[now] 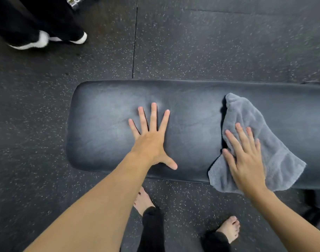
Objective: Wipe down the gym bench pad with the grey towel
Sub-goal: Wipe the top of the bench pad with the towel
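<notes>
A dark padded gym bench pad (104, 113) runs from the middle left off the right edge. My left hand (152, 140) lies flat on it, fingers spread, holding nothing. A crumpled grey towel (275, 151) rests on the pad to the right, with one corner hanging over the near edge. My right hand (244, 157) presses flat on the towel's left part, fingers extended and only slightly apart.
Speckled black rubber floor (210, 44) surrounds the bench. Another person's legs in dark trousers and white shoes (41, 40) stand at the top left. My bare feet (143, 200) are on the floor just in front of the bench.
</notes>
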